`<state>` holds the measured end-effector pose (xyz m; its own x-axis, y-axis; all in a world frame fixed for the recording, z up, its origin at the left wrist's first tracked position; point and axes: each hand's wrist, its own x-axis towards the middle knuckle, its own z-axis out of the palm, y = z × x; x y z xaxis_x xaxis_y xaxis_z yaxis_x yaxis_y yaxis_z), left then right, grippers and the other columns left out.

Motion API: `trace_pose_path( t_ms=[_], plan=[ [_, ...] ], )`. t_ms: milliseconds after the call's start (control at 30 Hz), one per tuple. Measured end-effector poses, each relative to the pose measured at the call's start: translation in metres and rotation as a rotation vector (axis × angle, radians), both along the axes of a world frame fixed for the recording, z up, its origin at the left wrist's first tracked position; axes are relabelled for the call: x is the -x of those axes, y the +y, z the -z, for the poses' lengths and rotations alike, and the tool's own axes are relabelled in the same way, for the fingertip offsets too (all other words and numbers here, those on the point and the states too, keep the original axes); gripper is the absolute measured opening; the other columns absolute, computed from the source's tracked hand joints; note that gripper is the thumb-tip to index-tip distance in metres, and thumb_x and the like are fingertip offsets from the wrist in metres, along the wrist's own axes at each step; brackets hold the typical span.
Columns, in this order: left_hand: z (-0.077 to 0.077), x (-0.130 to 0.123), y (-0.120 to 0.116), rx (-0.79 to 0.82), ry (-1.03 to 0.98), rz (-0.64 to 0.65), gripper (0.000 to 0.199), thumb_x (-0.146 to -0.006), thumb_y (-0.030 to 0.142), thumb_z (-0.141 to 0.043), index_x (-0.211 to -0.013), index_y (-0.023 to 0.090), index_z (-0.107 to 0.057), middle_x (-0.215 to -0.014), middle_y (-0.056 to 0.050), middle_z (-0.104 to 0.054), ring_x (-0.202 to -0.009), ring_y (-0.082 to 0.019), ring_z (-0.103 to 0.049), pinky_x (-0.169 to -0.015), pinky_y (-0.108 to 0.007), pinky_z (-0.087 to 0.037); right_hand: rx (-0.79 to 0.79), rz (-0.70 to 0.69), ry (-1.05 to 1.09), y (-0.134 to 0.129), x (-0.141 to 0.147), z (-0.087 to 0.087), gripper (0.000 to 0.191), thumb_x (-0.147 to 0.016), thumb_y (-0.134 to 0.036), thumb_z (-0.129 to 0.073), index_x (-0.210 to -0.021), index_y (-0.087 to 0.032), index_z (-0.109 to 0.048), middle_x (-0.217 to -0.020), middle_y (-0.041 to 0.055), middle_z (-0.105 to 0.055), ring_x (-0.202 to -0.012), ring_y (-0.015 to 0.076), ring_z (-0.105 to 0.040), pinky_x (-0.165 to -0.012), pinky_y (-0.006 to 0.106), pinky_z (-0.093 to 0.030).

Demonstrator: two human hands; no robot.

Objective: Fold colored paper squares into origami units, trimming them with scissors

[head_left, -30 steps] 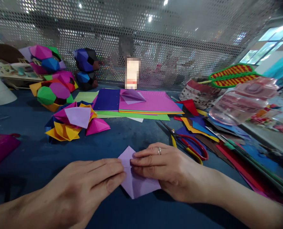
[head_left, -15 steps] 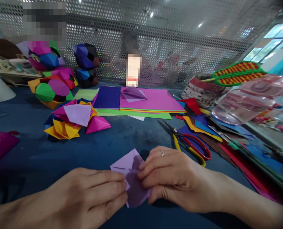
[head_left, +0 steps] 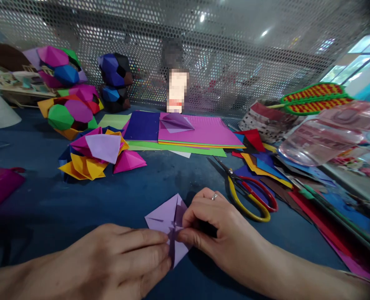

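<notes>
A light purple sheet of origami paper (head_left: pixel 161 212), with flaps folded in toward its middle, lies on the blue table in front of me. My left hand (head_left: pixel 131 254) rests on its lower left part, fingers stretched out side by side and fingertips on the paper; the thumb is hidden. At the right edge my right hand (head_left: pixel 208 223), with a ring on one finger, pinches the paper near its centre between thumb and bent fingers. Beyond that hand lie scissors (head_left: pixel 250 193) with red and yellow handles.
Folded purple, yellow and pink paper pieces (head_left: pixel 102 146) lie at the left, with paper polyhedra (head_left: pixel 72 114) behind. Coloured sheets (head_left: pixel 200 131) are stacked ahead. At the right are paper scraps (head_left: pixel 262 166) and a clear pink bottle (head_left: pixel 322 137). A perforated metal screen (head_left: pixel 222 54) stands behind.
My right hand has gone from fingers laid over the paper's right side to a pinch near its centre. The right flap now lies flatter. My left hand stays on the paper.
</notes>
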<state>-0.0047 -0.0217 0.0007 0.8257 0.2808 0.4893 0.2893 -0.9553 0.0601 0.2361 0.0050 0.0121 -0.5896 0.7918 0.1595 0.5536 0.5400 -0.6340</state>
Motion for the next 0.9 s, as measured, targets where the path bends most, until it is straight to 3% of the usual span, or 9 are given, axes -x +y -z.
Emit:
trace_pose_path(
  t_ms=[267, 400, 500, 633, 733, 900],
  plan=[
    [0.002, 0.004, -0.006, -0.059, 0.047, -0.083, 0.032, -0.104, 0.023, -0.04, -0.114, 0.021, -0.07, -0.117, 0.005, -0.074, -0.106, -0.01, -0.067, -0.074, -0.02, -0.055, -0.069, 0.021, -0.01, -0.002, 0.004, 0.003, 0.017, -0.087, -0.024, -0.073, -0.076, -0.021, -0.061, -0.073, -0.0026, -0.061, -0.077, 0.0159, -0.052, -0.071, 0.031, -0.035],
    [-0.006, 0.001, -0.005, -0.036, 0.024, -0.066, 0.03, -0.103, 0.024, -0.042, -0.107, 0.018, -0.071, -0.107, 0.003, -0.076, -0.095, -0.012, -0.068, -0.073, -0.021, -0.055, -0.081, 0.018, -0.02, -0.002, 0.005, 0.005, 0.017, -0.086, -0.025, -0.075, -0.077, -0.021, -0.061, -0.075, -0.0029, -0.061, -0.079, 0.0164, -0.052, -0.07, 0.031, -0.033],
    [-0.01, -0.002, -0.003, 0.003, 0.021, -0.056, 0.032, -0.102, 0.026, -0.041, -0.113, 0.016, -0.069, -0.106, -0.001, -0.076, -0.091, -0.014, -0.068, -0.069, -0.02, -0.056, -0.078, 0.011, -0.037, -0.002, 0.004, 0.003, 0.016, -0.087, -0.022, -0.073, -0.078, -0.021, -0.06, -0.076, -0.003, -0.061, -0.079, 0.0163, -0.051, -0.071, 0.032, -0.033],
    [-0.007, -0.002, 0.0, -0.02, 0.061, 0.001, 0.032, -0.1, 0.018, -0.044, -0.122, 0.016, -0.068, -0.121, 0.001, -0.072, -0.103, -0.014, -0.066, -0.08, -0.019, -0.055, -0.032, 0.0, -0.058, -0.002, 0.004, 0.0, 0.015, -0.087, -0.021, -0.071, -0.078, -0.021, -0.059, -0.078, -0.0033, -0.061, -0.079, 0.0156, -0.051, -0.072, 0.032, -0.033],
    [-0.003, 0.0, -0.001, -0.031, 0.103, 0.013, 0.037, -0.096, 0.008, -0.045, -0.126, 0.016, -0.065, -0.127, 0.004, -0.07, -0.111, -0.013, -0.063, -0.079, -0.02, -0.055, -0.006, 0.004, -0.066, -0.001, 0.004, -0.001, 0.017, -0.087, -0.021, -0.07, -0.076, -0.021, -0.058, -0.078, -0.0037, -0.061, -0.08, 0.015, -0.051, -0.071, 0.031, -0.034],
    [0.002, 0.001, -0.004, -0.053, 0.122, -0.016, 0.033, -0.099, 0.015, -0.046, -0.126, 0.019, -0.064, -0.129, 0.007, -0.068, -0.114, -0.012, -0.06, -0.075, -0.023, -0.053, -0.003, 0.013, -0.052, 0.0, 0.004, -0.001, 0.016, -0.087, -0.018, -0.07, -0.078, -0.021, -0.057, -0.08, -0.0031, -0.06, -0.084, 0.0157, -0.051, -0.074, 0.031, -0.036]
  ],
)
